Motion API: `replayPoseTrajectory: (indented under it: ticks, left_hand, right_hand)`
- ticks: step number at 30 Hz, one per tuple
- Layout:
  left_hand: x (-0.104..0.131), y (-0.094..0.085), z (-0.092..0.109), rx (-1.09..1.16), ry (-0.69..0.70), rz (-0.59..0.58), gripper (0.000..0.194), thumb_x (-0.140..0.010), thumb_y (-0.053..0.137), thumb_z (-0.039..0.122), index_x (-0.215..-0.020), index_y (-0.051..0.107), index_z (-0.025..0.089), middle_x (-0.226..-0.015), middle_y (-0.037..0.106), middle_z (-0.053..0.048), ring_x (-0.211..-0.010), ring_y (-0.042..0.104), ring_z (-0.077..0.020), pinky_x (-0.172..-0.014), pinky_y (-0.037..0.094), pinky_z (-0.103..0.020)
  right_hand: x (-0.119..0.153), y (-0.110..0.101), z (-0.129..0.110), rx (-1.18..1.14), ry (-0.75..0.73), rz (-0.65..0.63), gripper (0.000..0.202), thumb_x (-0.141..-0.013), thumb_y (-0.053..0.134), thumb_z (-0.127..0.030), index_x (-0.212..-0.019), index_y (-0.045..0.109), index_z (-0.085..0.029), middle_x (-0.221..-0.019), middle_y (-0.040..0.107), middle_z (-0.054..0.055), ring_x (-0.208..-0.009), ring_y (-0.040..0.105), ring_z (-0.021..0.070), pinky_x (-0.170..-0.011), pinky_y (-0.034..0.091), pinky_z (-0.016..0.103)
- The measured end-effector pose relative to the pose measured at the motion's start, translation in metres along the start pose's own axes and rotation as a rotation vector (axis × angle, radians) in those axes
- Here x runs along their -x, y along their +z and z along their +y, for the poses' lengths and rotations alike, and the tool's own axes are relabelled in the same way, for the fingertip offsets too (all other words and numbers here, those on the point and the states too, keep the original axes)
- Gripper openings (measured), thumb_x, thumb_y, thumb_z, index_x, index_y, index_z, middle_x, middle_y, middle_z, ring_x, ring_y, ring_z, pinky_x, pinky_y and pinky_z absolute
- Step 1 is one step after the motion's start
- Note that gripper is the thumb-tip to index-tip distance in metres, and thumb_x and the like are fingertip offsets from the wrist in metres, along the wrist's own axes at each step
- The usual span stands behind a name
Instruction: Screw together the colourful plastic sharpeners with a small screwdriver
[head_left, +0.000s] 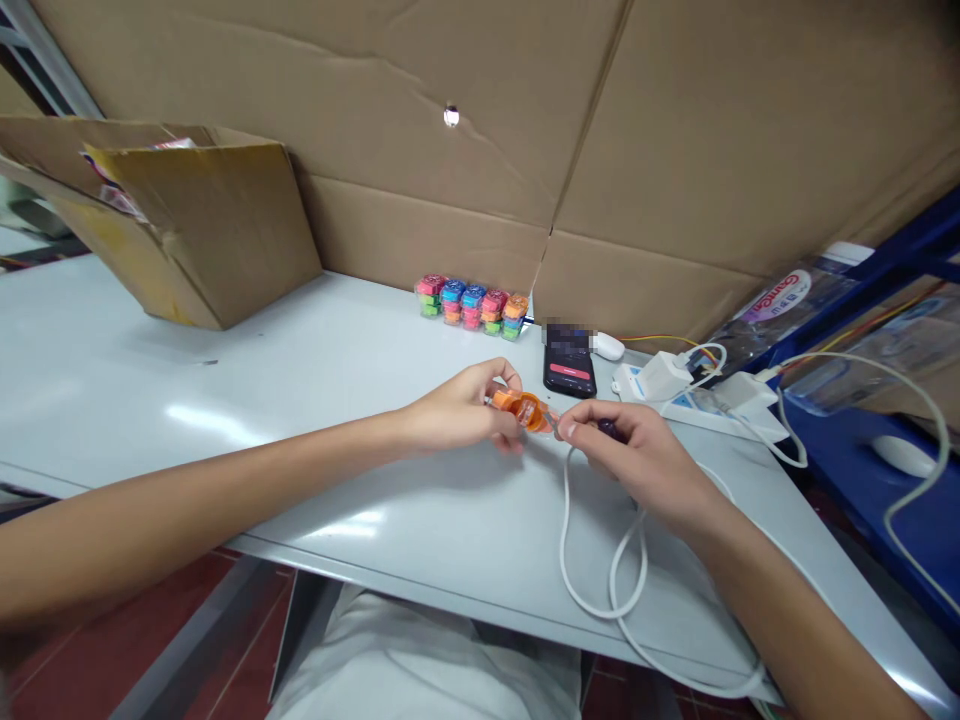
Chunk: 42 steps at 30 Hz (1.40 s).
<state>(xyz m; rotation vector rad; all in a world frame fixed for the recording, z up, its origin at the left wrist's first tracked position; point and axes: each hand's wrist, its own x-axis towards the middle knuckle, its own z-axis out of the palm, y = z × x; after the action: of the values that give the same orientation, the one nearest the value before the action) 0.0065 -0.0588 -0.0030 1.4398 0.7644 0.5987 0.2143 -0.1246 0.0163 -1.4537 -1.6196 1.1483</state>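
Over the middle of the grey table, my left hand [480, 405] grips an orange plastic piece [527, 411] between thumb and fingers. My right hand [626, 440] is closed round a small tool with a dark purple handle [611, 430]. The tool's grey metal end [553, 424] meets the right side of the orange piece. Exactly how the tip touches it is too small to tell. Behind my hands stands a row of several small clear packs of coloured pieces [472, 305].
A phone [568, 370], a white mouse-like object [607, 346] and a white power strip [697, 408] with plugs lie behind my right hand. A white cable [566, 540] loops below it. An open cardboard box [232, 235] stands at the left, a clear bottle [780, 300] at the right.
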Motion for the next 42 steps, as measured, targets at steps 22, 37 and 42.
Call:
replayPoseTrajectory:
  ticks: [22, 37, 42]
  left_hand:
    - [0.01, 0.021, 0.001, 0.073, 0.094, -0.059, 0.03, -0.099, 0.057, 0.047, -0.113, 0.049, 0.023, -0.117, 0.072, -0.007, -0.112, 0.066, -0.0219, -0.086, 0.047, -0.035]
    - [0.009, 0.021, 0.0, 0.039, 0.122, -0.045, 0.012, -0.095, 0.059, 0.025, -0.101, 0.05, 0.019, -0.094, 0.071, -0.002, -0.084, 0.067, -0.0143, -0.074, 0.048, -0.028]
    - [0.006, 0.021, -0.006, 0.089, 0.2, -0.07, 0.021, -0.097, 0.062, 0.035, -0.099, 0.048, 0.019, -0.087, 0.069, -0.001, -0.079, 0.065, -0.012, -0.073, 0.05, -0.027]
  right_hand:
    - [-0.004, 0.006, 0.006, 0.102, -0.148, 0.244, 0.026, -0.083, 0.067, -0.041, -0.073, 0.071, -0.018, -0.056, 0.048, -0.003, -0.052, 0.033, 0.0093, -0.05, 0.024, 0.028]
    - [0.0, 0.01, 0.012, 0.275, -0.263, 0.272, 0.02, -0.087, 0.065, -0.035, -0.078, 0.073, -0.019, -0.055, 0.052, -0.003, -0.051, 0.041, 0.0104, -0.051, 0.03, 0.026]
    - [0.002, 0.013, 0.012, 0.376, -0.348, 0.288, 0.021, -0.09, 0.062, -0.032, -0.079, 0.072, -0.019, -0.053, 0.05, -0.004, -0.048, 0.04, 0.0094, -0.05, 0.032, 0.026]
